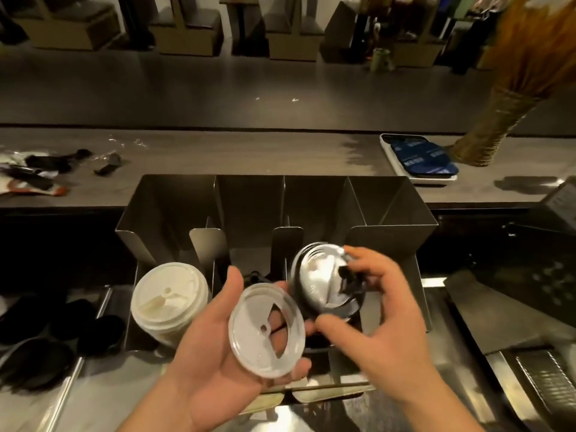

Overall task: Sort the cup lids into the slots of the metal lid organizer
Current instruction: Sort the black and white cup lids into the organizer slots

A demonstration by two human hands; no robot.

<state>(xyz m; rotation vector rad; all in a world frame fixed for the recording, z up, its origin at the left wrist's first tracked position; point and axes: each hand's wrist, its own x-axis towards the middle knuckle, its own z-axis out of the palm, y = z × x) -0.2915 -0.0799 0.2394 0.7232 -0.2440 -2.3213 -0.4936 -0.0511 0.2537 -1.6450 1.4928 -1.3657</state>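
So the right hand (pixel 383 310) has its fingers wrapped round a stack (pixel 324 279) of clear lids, thumb underneath. It's tipped on edge right at the mouth of the organizer's (pixel 392 232) third slot from the left, center frame. The slot runs straight away toward the top of the frame, so I'd guess the stack just pushes forward, and the right hand is clearly the nearer one.

The left hand (pixel 212 363) is palm up, cradling a single clear lid (pixel 266 330), thumb at its rim, just lower left of the stack.

Lids look like thin, glossy plastic, round, with a sip cutout; the stack is blurry. The organizer is brushed sheet metal with bent dividers. White lids (pixel 168 304) fill the left slot.
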